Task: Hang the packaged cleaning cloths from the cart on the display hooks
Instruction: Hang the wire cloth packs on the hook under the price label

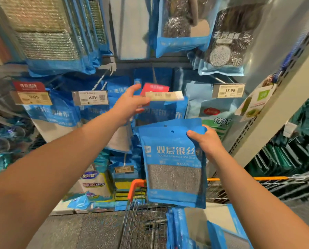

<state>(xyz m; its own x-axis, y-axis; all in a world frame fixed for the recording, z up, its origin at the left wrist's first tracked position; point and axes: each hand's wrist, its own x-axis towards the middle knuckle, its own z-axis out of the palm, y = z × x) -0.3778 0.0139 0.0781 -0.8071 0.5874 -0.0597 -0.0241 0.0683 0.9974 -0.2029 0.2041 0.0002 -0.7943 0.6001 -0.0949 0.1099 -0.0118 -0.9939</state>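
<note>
My right hand (206, 141) grips the top right corner of a small stack of blue packaged cleaning cloths (173, 169), held upright above the cart (141, 218). Their hang holes show at the top edge. My left hand (130, 103) reaches up to the price tag (163, 95) at the tip of a display hook, thumb and fingers around its left end. Behind that tag hang blue packs of the same kind (160, 112). More blue packs (213, 229) lie in the cart.
Other hooks carry blue cloth packs, steel scourers (225, 44) and price tags reading 9.99 (90, 97) and 15.90 (229, 90). A grey shelf upright (275, 105) stands on the right. The cart's orange handle (135, 187) is below the held packs.
</note>
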